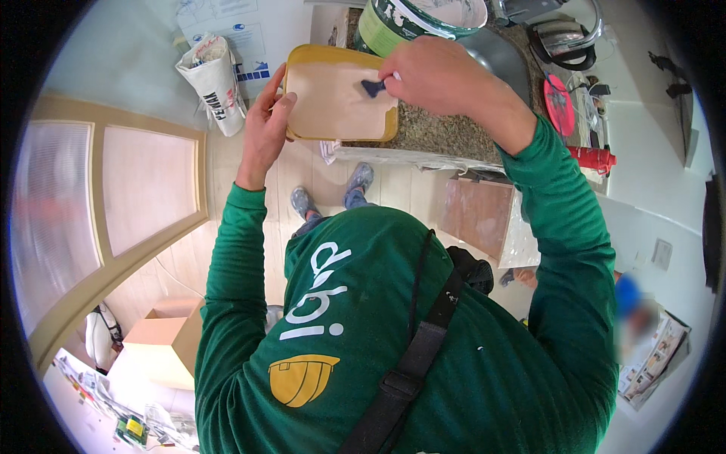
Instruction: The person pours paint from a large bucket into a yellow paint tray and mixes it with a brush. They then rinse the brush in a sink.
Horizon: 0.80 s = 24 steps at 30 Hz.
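My left hand (264,130) grips the left edge of a yellow rectangular paint tray (293,57), thumb over the rim and fingers at its outer side. Smooth pale pinkish paint (325,91) covers most of the tray's inside. My right hand (446,76) is closed around a small hand tool with a dark blue flared head (370,88), which looks like a brush or scraper. Its head is over the paint near the tray's right side; whether it touches the paint I cannot tell. The handle is mostly hidden in my fingers.
A green paint-smeared bucket (382,26) stands behind the tray on the speckled countertop (446,136). A kettle (563,41), a pink disc (558,104) and a red tool (592,159) lie right. A white bag (212,85) stands left. Behind me are a cardboard box (162,348) and another person (628,303).
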Tool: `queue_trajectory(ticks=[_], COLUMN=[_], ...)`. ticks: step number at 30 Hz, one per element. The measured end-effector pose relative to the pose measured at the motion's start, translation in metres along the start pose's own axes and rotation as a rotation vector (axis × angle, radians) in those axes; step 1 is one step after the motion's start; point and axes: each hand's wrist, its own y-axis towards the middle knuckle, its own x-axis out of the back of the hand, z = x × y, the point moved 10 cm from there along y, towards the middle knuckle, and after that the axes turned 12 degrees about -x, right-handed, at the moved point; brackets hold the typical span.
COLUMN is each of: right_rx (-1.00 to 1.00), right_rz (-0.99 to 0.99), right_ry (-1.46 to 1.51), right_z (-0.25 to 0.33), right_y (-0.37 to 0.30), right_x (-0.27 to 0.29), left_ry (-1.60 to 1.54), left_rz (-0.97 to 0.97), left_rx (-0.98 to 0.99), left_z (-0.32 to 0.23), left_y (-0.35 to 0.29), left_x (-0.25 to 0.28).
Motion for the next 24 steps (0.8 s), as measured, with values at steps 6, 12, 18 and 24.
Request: queue_trajectory(ticks=[6, 12, 18, 24], right_rx=[-0.055, -0.01, -0.081, -0.005], right_rz=[0.063, 0.048, -0.035, 0.035], right_ry=[-0.17, 0.026, -0.063, 0.087], right_z=[-0.014, 0.004, -0.019, -0.003], right_y=[-0.003, -0.018, 0.006, -0.018], right_x=[-0.033, -0.015, -0.011, -0.02], left_ry=[-0.008, 0.008, -0.046, -0.063], left_rz=[0.014, -0.011, -0.027, -0.055], left_rx=[0.0, -0.03, 0.039, 0.089], left_z=[-0.004, 0.004, 0.003, 0.005], left_y=[0.0, 0.0, -0.003, -0.006], left_x=[-0.005, 0.0, -0.002, 0.001])
